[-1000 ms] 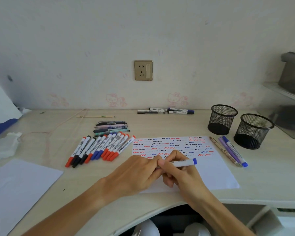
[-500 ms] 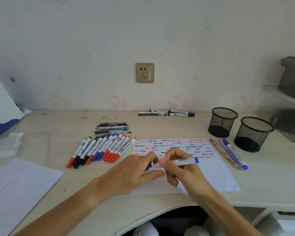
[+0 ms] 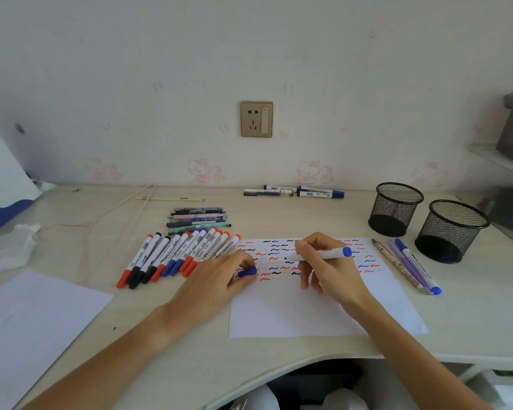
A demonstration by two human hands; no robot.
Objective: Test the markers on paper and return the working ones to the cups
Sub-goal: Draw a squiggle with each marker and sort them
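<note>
My right hand [image 3: 323,264] grips an uncapped blue marker [image 3: 326,255], its tip pointing left just over the white test paper [image 3: 308,315], which carries rows of red, blue and black squiggles. My left hand [image 3: 216,279] rests on the paper's left edge and pinches the marker's blue cap [image 3: 247,272]. A row of red, black and blue whiteboard markers [image 3: 175,255] lies left of the paper. Two black mesh cups [image 3: 397,208] [image 3: 452,230] stand at the right, both looking empty.
Three pens [image 3: 409,266] lie between the paper and the cups. A stack of thin pens [image 3: 197,220] lies behind the marker row, more markers [image 3: 293,192] rest by the wall. Another white sheet [image 3: 27,327] covers the near left; crumpled tissue [image 3: 9,250] sits beside it.
My hands have pulled apart: the cap came off the blue marker and stayed in my left hand, while my right hand carried the marker up and right over the squiggles.
</note>
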